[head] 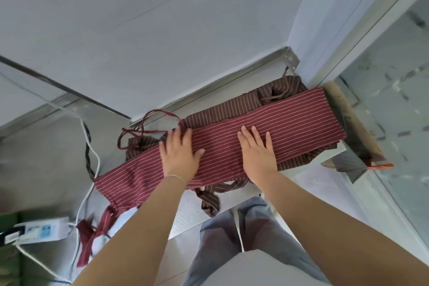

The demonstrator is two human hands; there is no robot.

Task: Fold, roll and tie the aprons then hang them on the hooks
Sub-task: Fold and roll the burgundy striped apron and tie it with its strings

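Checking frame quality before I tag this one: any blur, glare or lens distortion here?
Head view: wide-angle bending curves the wall edges; both hands, left and right, and the red apron are fairly sharp; the power strip at the left edge is soft; lighting is even, without harsh glare.

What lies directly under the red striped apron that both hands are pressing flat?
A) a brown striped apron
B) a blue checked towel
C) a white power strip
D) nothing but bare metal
A: a brown striped apron shows along the far edge and below the near edge of the folded red striped apron, which the left hand and right hand press with flat fingers.
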